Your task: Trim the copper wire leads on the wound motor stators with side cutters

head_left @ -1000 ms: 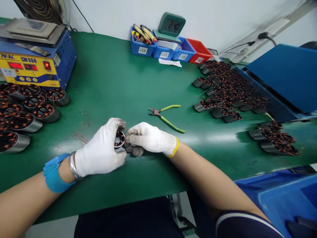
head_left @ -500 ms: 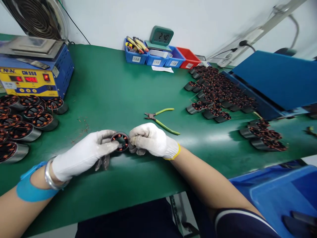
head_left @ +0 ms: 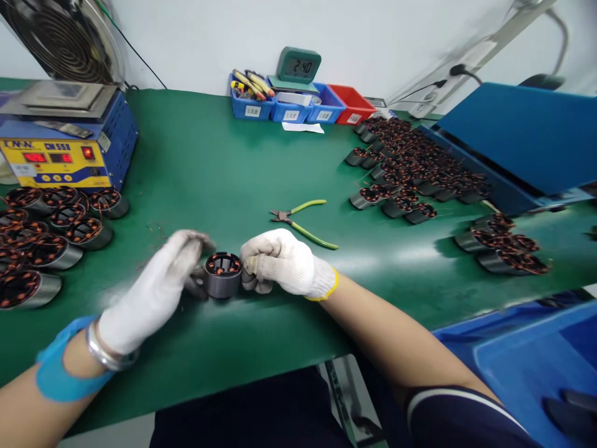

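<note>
A motor stator (head_left: 222,285), a grey metal ring with copper windings inside, stands upright on the green table between my gloved hands. At its left side is my left hand (head_left: 173,264), slightly blurred, fingers stretched and apart. My right hand (head_left: 275,261) is close against the stator's right side, with thumb and fingers pinched together. Whatever they hold, if anything, is hidden. Behind the right hand lie green-handled cutting pliers (head_left: 303,223), their handles spread.
Several stators (head_left: 51,249) stand at the left before a yellow-and-blue device (head_left: 60,162). More crowd the right (head_left: 410,155), beside a blue box (head_left: 522,137). Small blue bins (head_left: 252,111), a red bin (head_left: 351,104) and a clock (head_left: 299,65) line the wall. A blue crate (head_left: 527,361) is lower right.
The stator has turned from its open face toward me to standing upright on the table. My left hand has loosened off it and lifted slightly; my right hand stays pinched beside it.
</note>
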A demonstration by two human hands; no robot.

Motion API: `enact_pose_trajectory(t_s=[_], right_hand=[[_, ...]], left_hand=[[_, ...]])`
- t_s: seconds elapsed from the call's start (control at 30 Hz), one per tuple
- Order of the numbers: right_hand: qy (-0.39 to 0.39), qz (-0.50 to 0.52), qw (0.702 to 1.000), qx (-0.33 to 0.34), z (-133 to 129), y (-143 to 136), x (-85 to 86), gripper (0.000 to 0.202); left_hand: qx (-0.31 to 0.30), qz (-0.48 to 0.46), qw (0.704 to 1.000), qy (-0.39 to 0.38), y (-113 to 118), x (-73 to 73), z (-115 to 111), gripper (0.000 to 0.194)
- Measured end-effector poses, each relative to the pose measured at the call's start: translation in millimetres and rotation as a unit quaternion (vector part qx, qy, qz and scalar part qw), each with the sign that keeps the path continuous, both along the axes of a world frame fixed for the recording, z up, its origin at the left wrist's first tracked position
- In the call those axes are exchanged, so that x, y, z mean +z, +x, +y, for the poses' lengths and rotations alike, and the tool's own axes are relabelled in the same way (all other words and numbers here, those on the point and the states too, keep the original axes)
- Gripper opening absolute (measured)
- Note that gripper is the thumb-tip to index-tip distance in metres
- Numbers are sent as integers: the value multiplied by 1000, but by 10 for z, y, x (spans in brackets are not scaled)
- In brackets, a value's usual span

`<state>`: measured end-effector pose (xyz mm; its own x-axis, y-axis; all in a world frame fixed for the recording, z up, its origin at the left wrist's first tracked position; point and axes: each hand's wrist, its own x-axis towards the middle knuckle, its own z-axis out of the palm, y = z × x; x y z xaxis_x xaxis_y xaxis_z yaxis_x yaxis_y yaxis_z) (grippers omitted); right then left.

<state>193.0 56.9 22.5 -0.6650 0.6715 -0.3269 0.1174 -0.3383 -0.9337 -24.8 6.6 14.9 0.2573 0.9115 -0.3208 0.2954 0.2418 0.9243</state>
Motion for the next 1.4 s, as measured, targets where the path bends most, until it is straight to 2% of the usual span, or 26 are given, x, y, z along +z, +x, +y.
enact_pose_trajectory(t_s=[0.07,0.1,0.13,0.27,0.33,0.43,0.47,0.5,0.57,0.63,0.67,0.7,0.77,0.83,0.87,0.9,0.93,1.0,1.03,1.07,1.1,1.17,1.2,1.23,1.3,1.4], right_hand=[[18,-16,1000,-4,0,-2,20,9],[21,-21,1000,-8,6,-6,13,8],[21,-21,999,-12,13,-12,-7,9],[-6,41,999,-28,48,-50,-142,10],[-26,81,996,-35,48,-67,-181,10],[-40,96,994,-14,18,-75,-147,10],[-37,89,995,-6,6,-73,-117,10],[-31,81,996,-3,-6,-69,-85,10],[-10,60,998,-10,-17,-59,-29,10],[10,37,999,-18,-11,-52,-3,9],[15,28,999,-21,-3,-50,-2,9],[17,22,999,-22,6,-49,-8,9],[15,27,999,-20,23,-50,-30,10],[10,46,999,-17,29,-55,-51,11],[8,54,998,-15,27,-59,-56,11],[6,57,998,-13,23,-63,-57,11],[6,55,998,-11,17,-67,-55,11],[18,31,999,-7,8,-71,-45,9],[28,13,999,-7,7,-70,-40,9],[39,-3,999,-8,9,-68,-35,9],[46,-12,999,-12,14,-65,-30,10],[47,-6,999,-23,25,-58,-25,11],[43,5,999,-28,29,-56,-24,12],[39,12,999,-31,32,-55,-27,12],[38,4,999,-30,34,-59,-44,12],[29,-13,999,-17,42,-67,-95,13]], left_hand=[[-77,-82,976,-188,-5,-5,68,64],[-93,-105,963,-230,-5,12,90,62],[-93,-113,962,-230,-1,40,100,55],[36,-109,993,-6,28,176,15,45],[59,-99,987,114,33,204,-66,13],[136,-29,957,255,26,167,-128,29],[163,2,951,263,22,141,-120,27],[164,23,959,229,17,115,-98,25],[75,8,996,37,10,77,-32,42],[-28,-63,984,-161,17,81,23,61],[-42,-93,974,-202,27,101,36,59],[-21,-113,974,-195,42,130,39,49],[85,-144,982,-83,78,196,23,27],[206,-204,956,52,115,235,4,17],[239,-235,939,74,133,236,1,20],[239,-258,935,53,151,224,1,25],[205,-266,942,-6,169,202,4,29],[90,-221,960,-145,201,139,4,40],[57,-174,970,-158,214,106,-2,43],[60,-125,985,-105,224,74,-14,45],[89,-76,993,0,230,46,-31,47],[139,-1,965,221,229,4,-68,66],[130,23,951,279,224,-8,-83,76],[100,46,950,292,218,-15,-93,79],[31,112,963,245,208,-15,-97,71],[20,197,957,212,203,6,-74,53]])
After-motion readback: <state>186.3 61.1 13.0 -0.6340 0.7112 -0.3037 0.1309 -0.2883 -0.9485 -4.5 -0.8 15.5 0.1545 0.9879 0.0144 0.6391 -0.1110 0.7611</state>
